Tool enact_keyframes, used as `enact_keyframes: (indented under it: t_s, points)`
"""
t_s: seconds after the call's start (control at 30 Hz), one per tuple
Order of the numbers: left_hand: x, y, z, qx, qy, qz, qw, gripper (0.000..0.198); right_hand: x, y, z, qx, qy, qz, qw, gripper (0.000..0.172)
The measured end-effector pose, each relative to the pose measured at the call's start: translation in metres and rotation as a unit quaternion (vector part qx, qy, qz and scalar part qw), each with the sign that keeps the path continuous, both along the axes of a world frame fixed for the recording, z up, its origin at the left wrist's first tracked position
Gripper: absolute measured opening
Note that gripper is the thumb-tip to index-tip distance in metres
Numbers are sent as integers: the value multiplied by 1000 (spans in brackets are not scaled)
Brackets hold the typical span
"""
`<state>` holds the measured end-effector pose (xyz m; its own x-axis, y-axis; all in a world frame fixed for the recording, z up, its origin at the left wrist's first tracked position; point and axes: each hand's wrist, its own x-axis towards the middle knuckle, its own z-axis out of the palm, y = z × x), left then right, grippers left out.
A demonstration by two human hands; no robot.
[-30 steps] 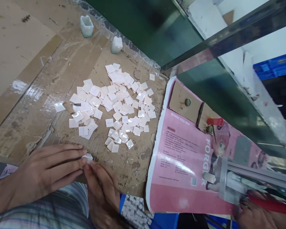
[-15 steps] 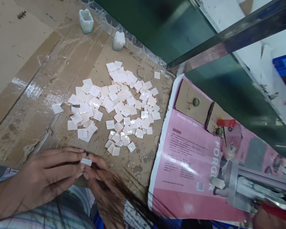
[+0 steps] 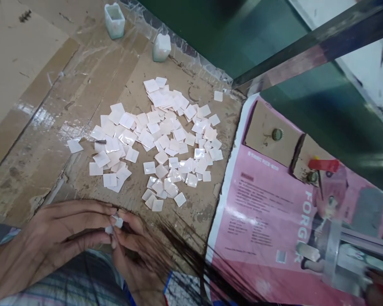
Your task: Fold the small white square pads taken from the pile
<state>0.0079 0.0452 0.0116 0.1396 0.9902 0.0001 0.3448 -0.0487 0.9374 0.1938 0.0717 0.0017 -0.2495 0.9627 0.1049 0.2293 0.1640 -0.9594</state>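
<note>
My left hand point(image 3: 72, 231) comes in from the lower left, its fingers closed at the tips on a small white piece point(image 3: 118, 221). From the other side my right hand point(image 3: 138, 246) pinches the same piece between thumb and fingers. The fingertips of both hands meet around it and hide most of its shape, so its exact kind does not show. Just beyond the hands lies a loose spread of thin, square, pinkish-white tiles point(image 3: 166, 127) on the cardboard surface point(image 3: 181, 229). Strands of dark hair hang across the right wrist.
Two small open whitish containers point(image 3: 115, 23) stand at the back. On the right, a pink printed sheet point(image 3: 258, 212) carries cardboard pieces point(image 3: 271, 136), a red-handled tool point(image 3: 324, 165) and a clear, blurred device point(image 3: 333, 259). A metal bar point(image 3: 293, 55) crosses the upper right.
The small white piece has turned and tilted between my fingertips. Both hands still hold it together. The view has shifted slightly, moving the pink sheet and its contents rightward in the picture.
</note>
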Motion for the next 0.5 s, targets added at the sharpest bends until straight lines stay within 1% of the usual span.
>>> enact_keyframes:
  t_s: [0.1, 0.17, 0.2, 0.27, 0.33, 0.37, 0.47, 0.5]
  points:
    - [5, 9, 8, -44, -21, 10, 999, 17, 4, -1, -2, -15, 4, 11, 1000, 60]
    - [8, 13, 12, -85, -41, 21, 995, 11, 10, -2, -4, -31, 21, 23, 999, 60]
    - [10, 13, 13, -106, -46, 31, 993, 10, 13, -2, -4, -48, 28, 35, 998, 59]
    - [14, 12, 14, -137, -36, 53, 988, 11, 19, -1, -4, -111, 22, 88, 990, 58]
    - [16, 11, 15, -158, -28, 67, 985, 13, 21, 0, -3, -157, 26, 122, 980, 61]
    - [17, 11, 16, -166, -33, 67, 983, 14, 21, 0, -4, -160, 35, 119, 979, 63]
    - [17, 13, 17, -181, -76, 61, 979, 13, 16, -6, -7, -129, 53, 61, 988, 64]
    - [17, 14, 17, -176, -85, 68, 978, 11, 15, -8, -8, -141, 41, 57, 988, 63]
